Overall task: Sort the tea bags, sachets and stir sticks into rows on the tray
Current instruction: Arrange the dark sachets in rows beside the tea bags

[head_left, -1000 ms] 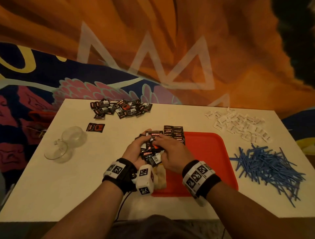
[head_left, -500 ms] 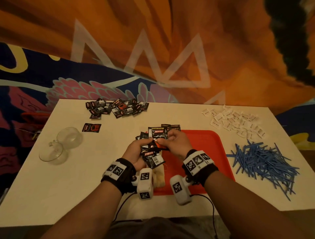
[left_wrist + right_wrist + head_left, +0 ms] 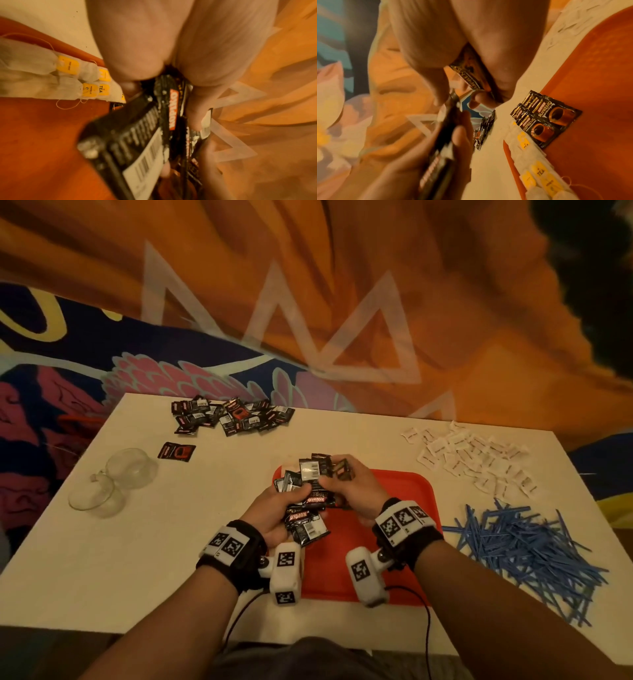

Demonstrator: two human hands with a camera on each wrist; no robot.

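One head view, two wrist views

The head camera looks forward and down over the white surface (image 3: 102,559); each wrist camera peers close along its hand, both sharing the flat red plastic tray (image 3: 42,148) and white paper tea bags (image 3: 537,171).

Red tray (image 3: 404,546) at table ctr-front, w/ tea bags (image 3: 42,79) (white, yellow tags) rowed along its 9 o'clock edge, black coffee sachets (image 3: 544,119) overlapped at its 11 o'clock corner; more sachets (image 3: 233,416) at 11, white sachets (image 3: 472,457) at 1, blue stir sticks (image 3: 524,556) at 3.
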